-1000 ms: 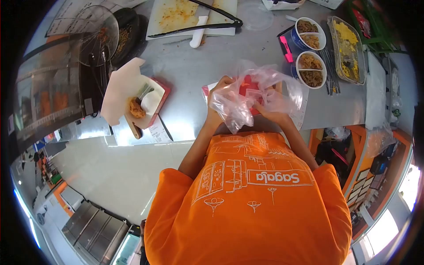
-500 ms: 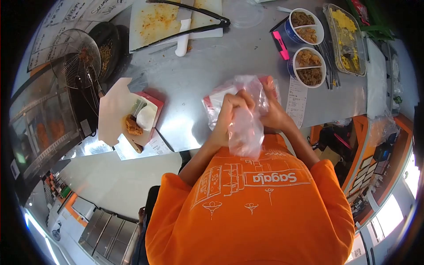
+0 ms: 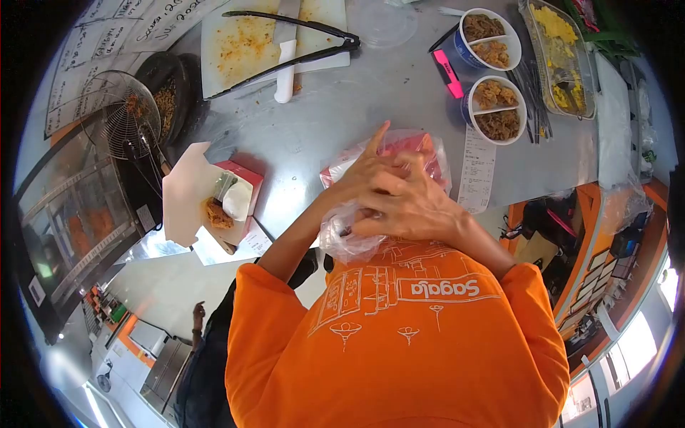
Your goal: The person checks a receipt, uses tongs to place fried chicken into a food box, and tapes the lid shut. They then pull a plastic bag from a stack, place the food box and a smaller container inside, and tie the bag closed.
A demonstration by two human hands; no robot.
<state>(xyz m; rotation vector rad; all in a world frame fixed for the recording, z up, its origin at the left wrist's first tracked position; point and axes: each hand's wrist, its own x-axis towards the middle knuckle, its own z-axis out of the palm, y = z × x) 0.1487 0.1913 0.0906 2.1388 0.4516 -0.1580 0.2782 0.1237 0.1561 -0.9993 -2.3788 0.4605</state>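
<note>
Two hands meet at the centre of the frame, both closed on a clear plastic bag (image 3: 349,239) with a red box (image 3: 399,146) inside it. Which is the left hand (image 3: 367,175) and which the right hand (image 3: 414,210) is hard to tell, as they overlap. The bag sits at the near edge of the steel desk (image 3: 335,107). At upper right stand two divided food bowls (image 3: 496,107); at left lies an open takeaway box (image 3: 214,196).
</note>
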